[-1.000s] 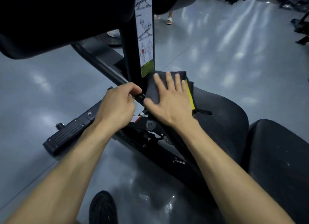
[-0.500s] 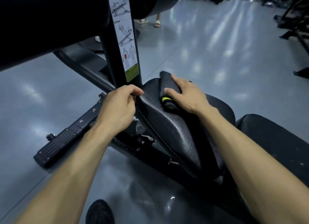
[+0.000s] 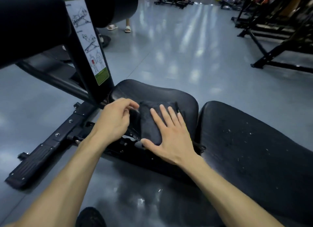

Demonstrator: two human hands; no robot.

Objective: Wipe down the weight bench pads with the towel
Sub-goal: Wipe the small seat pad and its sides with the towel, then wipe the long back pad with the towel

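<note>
Nearest, my right hand (image 3: 171, 135) lies flat, fingers spread, pressing the dark folded towel (image 3: 152, 123) onto the seat pad (image 3: 152, 91). At nine o'clock of it, my left hand (image 3: 113, 120) curls loosely, fingertips pinching the towel's edge. Back pad (image 3: 254, 150) at three o'clock; label post (image 3: 91, 48) at eleven.

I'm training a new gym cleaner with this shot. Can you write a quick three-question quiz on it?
1. True or false: the right hand lies flat on the towel.
2. The towel rests on: A) the floor, B) the seat pad, C) the back pad.
3. What shows on the back pad's surface?

Key: 1 true. 2 B. 3 pale specks.
</note>
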